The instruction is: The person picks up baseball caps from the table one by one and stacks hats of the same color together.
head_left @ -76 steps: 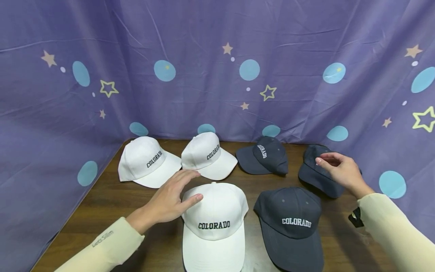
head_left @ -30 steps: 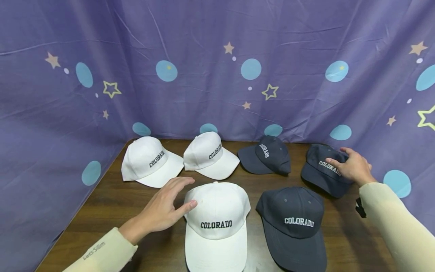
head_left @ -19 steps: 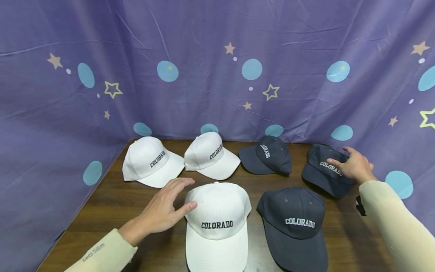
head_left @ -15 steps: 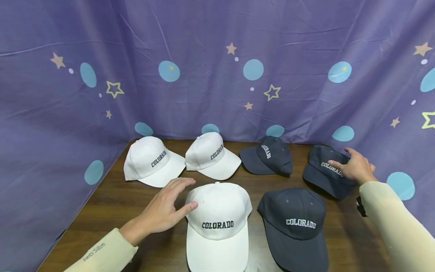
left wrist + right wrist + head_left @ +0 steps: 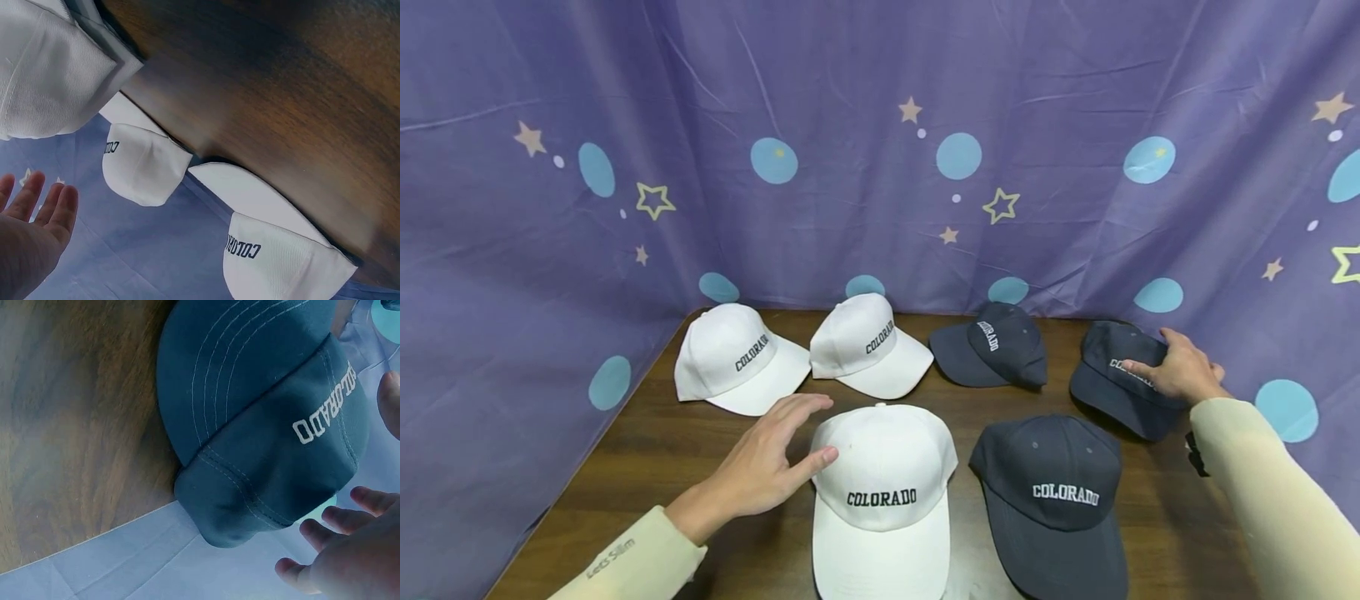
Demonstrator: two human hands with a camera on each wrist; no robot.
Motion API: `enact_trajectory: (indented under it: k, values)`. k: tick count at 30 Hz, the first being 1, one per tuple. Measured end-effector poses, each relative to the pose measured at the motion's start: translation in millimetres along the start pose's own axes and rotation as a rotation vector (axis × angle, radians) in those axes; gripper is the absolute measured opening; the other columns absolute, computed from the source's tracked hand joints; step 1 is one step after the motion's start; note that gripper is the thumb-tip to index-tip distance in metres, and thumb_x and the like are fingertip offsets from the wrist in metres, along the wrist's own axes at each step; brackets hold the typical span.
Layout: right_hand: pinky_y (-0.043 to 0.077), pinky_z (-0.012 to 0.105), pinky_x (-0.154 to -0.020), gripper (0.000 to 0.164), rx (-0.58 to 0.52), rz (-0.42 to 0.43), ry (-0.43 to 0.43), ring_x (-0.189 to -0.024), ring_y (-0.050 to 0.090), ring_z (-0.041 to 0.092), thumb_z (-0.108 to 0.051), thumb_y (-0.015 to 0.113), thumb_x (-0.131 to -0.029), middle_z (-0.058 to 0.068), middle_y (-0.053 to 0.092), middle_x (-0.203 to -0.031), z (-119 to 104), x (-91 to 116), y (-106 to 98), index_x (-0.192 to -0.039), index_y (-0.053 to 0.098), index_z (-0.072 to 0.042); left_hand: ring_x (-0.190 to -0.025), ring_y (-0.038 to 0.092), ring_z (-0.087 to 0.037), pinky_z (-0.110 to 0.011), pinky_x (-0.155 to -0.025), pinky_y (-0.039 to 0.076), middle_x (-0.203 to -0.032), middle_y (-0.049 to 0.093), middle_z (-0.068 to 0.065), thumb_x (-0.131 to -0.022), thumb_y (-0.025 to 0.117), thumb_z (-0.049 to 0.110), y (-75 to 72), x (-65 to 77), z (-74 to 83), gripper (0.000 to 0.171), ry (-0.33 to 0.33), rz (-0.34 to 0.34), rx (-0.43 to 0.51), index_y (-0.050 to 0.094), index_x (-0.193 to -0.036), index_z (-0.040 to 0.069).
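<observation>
My right hand (image 5: 1183,371) hovers beside the crown of a dark navy cap (image 5: 1108,350) at the back right, thumb and fingers spread. In the right wrist view a gap shows between its curved fingertips and this cap (image 5: 269,462), which lies with white COLORADO lettering across the front. Beside the crown of the front white cap (image 5: 887,454), my left hand (image 5: 760,467) is held with fingers loosely extended and thumb apart, nothing in it. The left wrist view also has this hand (image 5: 31,244) spread. To the right of the white cap lies a front navy cap (image 5: 1052,458).
Along the back of the wooden table (image 5: 647,467) stand a left white cap (image 5: 718,350), a second white cap (image 5: 850,337) and a navy cap (image 5: 1003,342) with its brim turned left. A purple curtain (image 5: 880,233) hangs behind and at the sides.
Over the earlier frames my right hand has shifted right along the back right navy cap, uncovering its lettering. My left hand has drawn slightly left. During the last half second both stay nearly still.
</observation>
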State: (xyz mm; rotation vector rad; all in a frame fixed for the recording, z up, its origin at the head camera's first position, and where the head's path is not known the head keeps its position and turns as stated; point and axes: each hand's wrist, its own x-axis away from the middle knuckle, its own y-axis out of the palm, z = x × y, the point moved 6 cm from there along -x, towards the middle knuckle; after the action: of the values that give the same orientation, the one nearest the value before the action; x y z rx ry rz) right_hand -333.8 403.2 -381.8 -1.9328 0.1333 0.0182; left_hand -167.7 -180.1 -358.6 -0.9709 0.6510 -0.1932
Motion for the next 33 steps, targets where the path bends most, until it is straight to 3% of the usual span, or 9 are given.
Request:
enact_trajectory:
  k: [10,20,27,33]
  values:
    - [0.018,0.070,-0.080,0.108,-0.003,-0.044,0.033,-0.112,0.026,0.062,-0.068,0.057,-0.082,0.042,0.023,-0.137,5.8,2.5,6.4,-0.148,0.009,0.003,-0.131,0.033,-0.013,-0.043,-0.103,0.036,-0.140,0.043,0.003,-0.091,0.055,0.054,0.6,-0.8,-0.1,0.059,0.015,0.008,-0.001,0.042,-0.139,0.022]
    - [0.020,0.070,-0.078,0.092,0.012,-0.031,0.042,-0.102,0.032,0.052,-0.065,0.056,-0.085,0.039,0.035,-0.110,5.5,3.7,5.6,-0.131,0.032,0.011,-0.130,0.034,-0.013,-0.044,-0.102,0.037,-0.140,0.044,0.001,-0.091,0.055,0.054,0.8,-0.9,-0.4,0.059,0.010,0.003,-0.004,0.042,-0.139,0.022]
    - [0.014,0.075,-0.084,0.103,0.043,-0.112,0.079,-0.109,0.033,0.060,-0.073,0.050,-0.083,0.044,0.032,-0.129,9.0,4.8,5.1,-0.137,0.025,0.011,-0.131,0.033,-0.013,-0.044,-0.103,0.037,-0.140,0.043,0.004,-0.091,0.054,0.056,1.5,-0.4,-2.5,0.059,-0.010,-0.008,-0.009,0.042,-0.139,0.022]
    - [0.008,0.080,-0.088,0.108,0.046,-0.174,0.090,-0.115,0.026,0.063,-0.076,0.049,-0.081,0.045,0.025,-0.133,13.2,5.4,6.8,-0.140,0.021,0.010,-0.130,0.034,-0.014,-0.045,-0.102,0.037,-0.140,0.044,0.002,-0.092,0.053,0.056,2.3,0.3,-3.7,0.060,-0.017,-0.018,-0.008,0.043,-0.139,0.020]
